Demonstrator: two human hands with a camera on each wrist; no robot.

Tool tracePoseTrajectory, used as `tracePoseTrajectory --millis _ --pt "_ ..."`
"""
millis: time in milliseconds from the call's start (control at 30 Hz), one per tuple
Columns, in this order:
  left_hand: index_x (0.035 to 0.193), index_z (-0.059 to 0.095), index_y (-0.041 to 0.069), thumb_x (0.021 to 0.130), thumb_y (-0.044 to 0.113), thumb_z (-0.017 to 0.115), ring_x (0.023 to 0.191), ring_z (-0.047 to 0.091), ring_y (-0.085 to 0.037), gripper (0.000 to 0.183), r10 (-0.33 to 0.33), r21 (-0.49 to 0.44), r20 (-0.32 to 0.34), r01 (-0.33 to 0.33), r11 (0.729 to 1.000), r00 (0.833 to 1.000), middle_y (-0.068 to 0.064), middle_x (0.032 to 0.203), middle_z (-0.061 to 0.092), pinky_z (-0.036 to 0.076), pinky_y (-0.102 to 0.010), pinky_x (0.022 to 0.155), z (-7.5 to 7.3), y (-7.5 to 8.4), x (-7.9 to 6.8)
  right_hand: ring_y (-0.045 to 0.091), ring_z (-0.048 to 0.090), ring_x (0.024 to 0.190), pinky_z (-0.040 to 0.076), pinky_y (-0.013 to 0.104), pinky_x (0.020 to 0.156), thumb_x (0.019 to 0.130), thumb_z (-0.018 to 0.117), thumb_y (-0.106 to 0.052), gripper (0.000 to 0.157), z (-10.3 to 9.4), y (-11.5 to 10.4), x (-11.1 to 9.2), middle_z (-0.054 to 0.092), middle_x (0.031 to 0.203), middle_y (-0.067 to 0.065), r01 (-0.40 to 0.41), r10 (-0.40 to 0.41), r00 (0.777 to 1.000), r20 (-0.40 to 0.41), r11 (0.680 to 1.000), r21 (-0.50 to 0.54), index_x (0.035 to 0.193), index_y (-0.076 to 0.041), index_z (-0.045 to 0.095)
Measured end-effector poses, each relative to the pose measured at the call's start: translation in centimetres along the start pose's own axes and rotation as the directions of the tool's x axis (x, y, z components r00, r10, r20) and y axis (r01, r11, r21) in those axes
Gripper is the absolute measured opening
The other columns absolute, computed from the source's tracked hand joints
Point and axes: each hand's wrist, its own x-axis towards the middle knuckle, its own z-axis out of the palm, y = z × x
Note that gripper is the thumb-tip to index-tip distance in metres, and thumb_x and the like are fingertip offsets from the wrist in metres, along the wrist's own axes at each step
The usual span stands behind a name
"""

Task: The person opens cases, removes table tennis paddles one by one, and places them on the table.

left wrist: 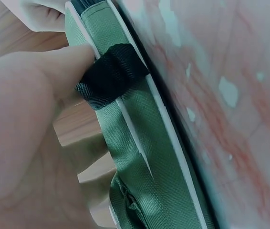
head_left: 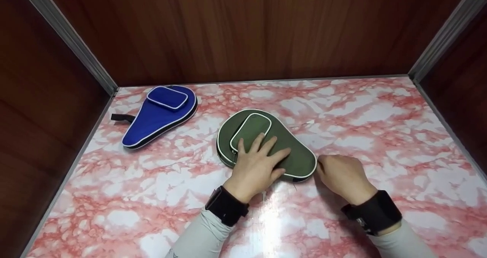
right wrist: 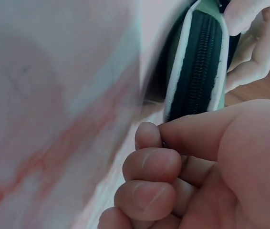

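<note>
A green table tennis paddle case point(head_left: 300, 161) with white piping lies on the table, pocket side up, its narrow end toward my right hand. My left hand point(head_left: 255, 166) rests on it with fingers spread, partly over the small pocket point(head_left: 253, 130). In the left wrist view, the thumb touches the side beside a black strap loop point(left wrist: 113, 74). At the narrow end, my right hand point(head_left: 346, 174) has its fingers curled, thumb against forefinger. The right wrist view shows this pinch at the end of the black zipper point(right wrist: 199, 67); the zipper pull between the fingertips is mostly hidden.
A blue paddle case point(head_left: 158, 115) with a black strap point(head_left: 121, 117) lies at the back left. Red-and-white marbled covering spreads over the table point(head_left: 380, 128). Brown wood-look panels point(head_left: 258, 29) stand behind and on both sides.
</note>
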Motion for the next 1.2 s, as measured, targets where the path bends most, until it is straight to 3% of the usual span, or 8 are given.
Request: tracePoseTrajectory --millis 333,500,633,933,1067,1200 --pt "0.162 0.056 0.042 0.108 0.054 0.066 0.163 0.032 -0.039 0.056 -0.013 -0.025 0.041 0.014 1.0 0.999 -0.005 0.174 0.043 0.026 -0.083 0.117 -0.1 0.0 0.0 0.025 0.059 0.055 0.05 0.055 0.053 0.1 0.068 -0.016 0.04 -0.7 -0.9 -0.9 0.052 0.058 0.001 0.014 -0.012 0.998 0.064 1.0 -0.024 0.063 -0.018 0.053" --pt "0.161 0.057 0.041 0.107 0.053 0.067 0.162 0.034 -0.039 0.056 -0.01 -0.027 0.023 0.011 1.0 1.0 -0.005 0.173 0.045 0.028 -0.083 0.116 0.1 0.0 -0.1 0.023 0.055 0.052 0.05 0.051 0.051 0.1 0.07 -0.017 0.042 -1.0 -1.5 -1.4 0.046 0.056 -0.002 0.054 -0.051 0.992 0.113 0.998 -0.025 0.063 -0.018 0.05" --pt "0.161 0.058 0.041 0.107 0.053 0.068 0.161 0.035 -0.039 0.056 -0.01 -0.024 0.014 0.01 1.0 1.0 -0.006 0.172 0.046 0.028 -0.084 0.116 0.0 0.0 -0.1 0.022 0.056 0.053 0.05 0.049 0.051 0.099 0.07 -0.016 0.034 -1.1 -2.1 -1.7 0.048 0.058 -0.003 0.081 -0.079 0.988 0.129 0.997 -0.01 0.069 -0.017 0.054" --pt "0.161 0.058 0.041 0.107 0.054 0.068 0.16 0.036 -0.04 0.056 -0.006 -0.019 0.006 0.006 1.0 1.0 -0.006 0.172 0.046 0.029 -0.084 0.115 -0.1 0.0 -0.1 0.026 0.06 0.054 0.051 0.05 0.053 0.099 0.071 -0.014 0.028 -0.8 -3.5 -2.3 0.051 0.058 -0.001 0.139 -0.136 0.984 0.117 0.99 -0.015 0.074 -0.015 0.057" --pt "0.161 0.058 0.04 0.107 0.053 0.068 0.16 0.036 -0.04 0.056 -0.004 -0.019 0.002 0.004 1.0 1.0 -0.006 0.172 0.046 0.029 -0.084 0.115 0.0 0.0 0.0 0.028 0.063 0.055 0.052 0.049 0.053 0.098 0.075 -0.014 0.023 -0.2 -4.1 -2.5 0.054 0.059 0.0 0.18 -0.177 0.982 0.063 0.983 -0.028 0.08 -0.014 0.061" --pt "0.161 0.058 0.04 0.106 0.053 0.069 0.16 0.037 -0.04 0.057 -0.003 -0.015 -0.001 0.003 1.0 1.0 -0.006 0.172 0.047 0.029 -0.084 0.115 0.0 0.0 -0.1 0.026 0.061 0.052 0.051 0.048 0.051 0.098 0.077 -0.015 0.03 0.4 -4.7 -2.6 0.051 0.057 -0.001 0.202 -0.202 0.979 0.017 0.979 -0.039 0.075 -0.016 0.058"
